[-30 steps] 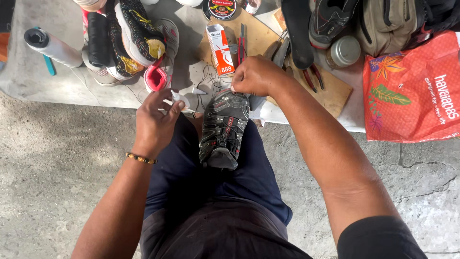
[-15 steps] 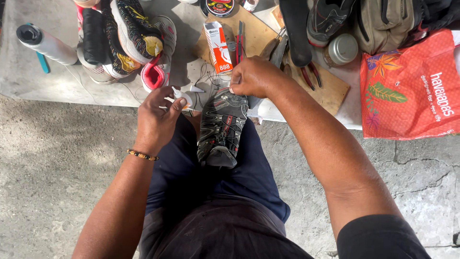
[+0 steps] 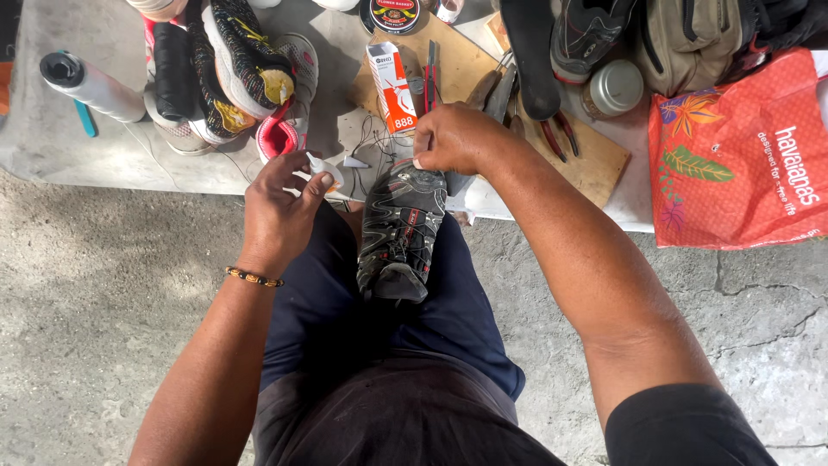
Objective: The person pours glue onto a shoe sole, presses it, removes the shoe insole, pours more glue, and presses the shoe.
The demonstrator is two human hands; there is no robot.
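Two hands: L hand [image 3: 278, 211] pinching white tube [image 3: 326, 169], R hand [image 3: 457, 138] fist-tight atop shoe [image 3: 401, 229].

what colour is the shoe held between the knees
Black with grey panels and small red accents; the shoe shows best in the head view, its only view.

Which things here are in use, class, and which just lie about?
In use: black and grey shoe on the lap; small white piece pinched in left hand; right hand at the shoe's end.

Lying about: orange and white box; red patterned bag; round metal tin.
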